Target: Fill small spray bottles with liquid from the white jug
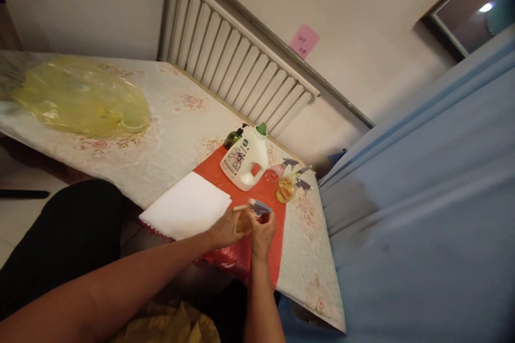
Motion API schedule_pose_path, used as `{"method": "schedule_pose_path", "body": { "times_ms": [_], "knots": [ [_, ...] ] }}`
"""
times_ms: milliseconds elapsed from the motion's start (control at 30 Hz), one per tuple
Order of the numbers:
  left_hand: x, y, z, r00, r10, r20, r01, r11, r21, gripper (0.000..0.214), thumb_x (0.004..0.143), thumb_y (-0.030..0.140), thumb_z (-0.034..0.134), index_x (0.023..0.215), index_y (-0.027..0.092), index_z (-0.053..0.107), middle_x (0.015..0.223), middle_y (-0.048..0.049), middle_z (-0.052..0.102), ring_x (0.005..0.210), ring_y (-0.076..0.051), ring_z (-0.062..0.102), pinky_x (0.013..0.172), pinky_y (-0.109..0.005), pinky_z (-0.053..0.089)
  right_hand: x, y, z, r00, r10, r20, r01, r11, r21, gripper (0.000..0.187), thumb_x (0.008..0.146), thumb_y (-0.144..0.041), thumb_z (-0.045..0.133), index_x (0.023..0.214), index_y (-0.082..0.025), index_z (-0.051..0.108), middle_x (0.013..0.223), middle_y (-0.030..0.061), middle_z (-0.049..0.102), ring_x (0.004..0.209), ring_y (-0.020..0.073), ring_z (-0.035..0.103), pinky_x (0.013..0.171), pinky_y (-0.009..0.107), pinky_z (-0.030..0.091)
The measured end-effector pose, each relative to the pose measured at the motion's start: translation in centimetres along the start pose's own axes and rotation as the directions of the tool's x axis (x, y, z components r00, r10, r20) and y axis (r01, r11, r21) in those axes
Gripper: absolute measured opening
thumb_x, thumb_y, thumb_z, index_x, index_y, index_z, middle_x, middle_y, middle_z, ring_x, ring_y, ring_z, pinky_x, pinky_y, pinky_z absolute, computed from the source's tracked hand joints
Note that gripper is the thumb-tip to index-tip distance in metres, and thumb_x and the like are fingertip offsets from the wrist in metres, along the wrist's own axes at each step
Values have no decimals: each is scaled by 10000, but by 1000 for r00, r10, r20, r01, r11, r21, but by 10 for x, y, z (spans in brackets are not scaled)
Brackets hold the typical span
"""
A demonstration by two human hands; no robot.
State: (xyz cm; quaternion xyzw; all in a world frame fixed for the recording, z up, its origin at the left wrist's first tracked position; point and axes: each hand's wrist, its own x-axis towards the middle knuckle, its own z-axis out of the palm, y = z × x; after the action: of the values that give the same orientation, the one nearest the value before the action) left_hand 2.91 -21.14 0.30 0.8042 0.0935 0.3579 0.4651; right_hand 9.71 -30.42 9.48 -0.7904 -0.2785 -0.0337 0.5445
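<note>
My left hand [225,229] and my right hand [261,233] are both closed around a small spray bottle [257,210] with a grey trigger head, held over a red mat [241,193]. A folded white cloth [187,206] lies on the mat just left of my hands. Behind them stands a white jug [245,159] with a green cap, and a dark green pump bottle [233,138] stands at its far side. Two more small spray bottles [287,182] stand to the right of the jug.
The table [177,123] has a flowered cover, with a yellow plastic bag [80,99] at its far left. A radiator [233,64] runs along the wall behind, under a pink note [303,40]. A blue curtain [422,198] hangs close on the right.
</note>
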Motion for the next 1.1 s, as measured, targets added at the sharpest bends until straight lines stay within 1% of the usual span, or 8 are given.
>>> {"method": "schedule_pose_path", "body": {
  "times_ms": [167,333,467,633,733,900,967,1100],
  "knots": [
    [-2,-3,1,1000,16,14,-17,999,39,750,755,296,737,1422,194,408,1420,-147,497,1326,-312,473,1130,-493,391,-1,0,-2,997,10,83,-15,998,65,349,708,-400,734,958,-172,647,860,40,702,728,177,604,711,280,476],
    [-1,4,-2,999,39,-14,-38,998,51,804,764,250,725,1457,200,321,1463,-151,439,1363,-305,429,1146,-502,372,2,3,-11,983,-15,184,-6,994,112,335,761,-449,693,926,-158,696,859,47,711,775,184,601,732,289,471],
    [-1,8,-4,999,34,12,-35,999,34,820,711,171,724,1433,208,336,1479,-137,418,1390,-300,396,1168,-491,349,8,7,-21,951,-61,303,5,983,181,365,812,-448,650,1021,-156,718,964,73,733,854,202,634,782,314,488],
    [-2,7,-5,1000,-4,20,3,1000,30,882,673,140,719,1448,209,304,1467,-145,422,1397,-322,380,1172,-527,325,12,7,-29,913,-70,401,-30,971,236,364,839,-436,640,1076,-169,709,1063,88,734,961,223,657,862,348,493],
    [-2,7,-6,1000,2,23,-2,1000,21,891,656,134,722,1443,203,311,1470,-146,417,1387,-320,388,1167,-517,327,13,7,-30,916,-44,398,-51,973,225,358,824,-433,652,1059,-171,716,1050,86,741,953,222,662,861,348,493],
    [-3,7,-5,993,-106,46,104,993,47,789,647,176,742,1361,190,406,1329,-135,524,1256,-322,503,1071,-503,428,14,9,-27,936,-28,352,-52,975,217,357,763,-414,712,1034,-181,705,997,60,740,908,206,655,851,338,485],
    [-3,6,-3,992,-121,45,119,991,59,778,646,187,746,1347,195,408,1285,-122,539,1219,-315,525,1052,-495,442,14,9,-25,945,-21,326,-48,978,202,341,745,-421,730,973,-171,690,926,38,726,844,188,642,801,313,483],
    [-5,1,1,994,-103,18,102,993,54,775,659,175,728,1353,205,383,1310,-119,514,1236,-306,510,1071,-485,424,13,6,-20,966,-2,259,-40,987,158,319,710,-422,762,856,-167,637,825,3,680,744,155,598,710,270,463]
  ]
}}
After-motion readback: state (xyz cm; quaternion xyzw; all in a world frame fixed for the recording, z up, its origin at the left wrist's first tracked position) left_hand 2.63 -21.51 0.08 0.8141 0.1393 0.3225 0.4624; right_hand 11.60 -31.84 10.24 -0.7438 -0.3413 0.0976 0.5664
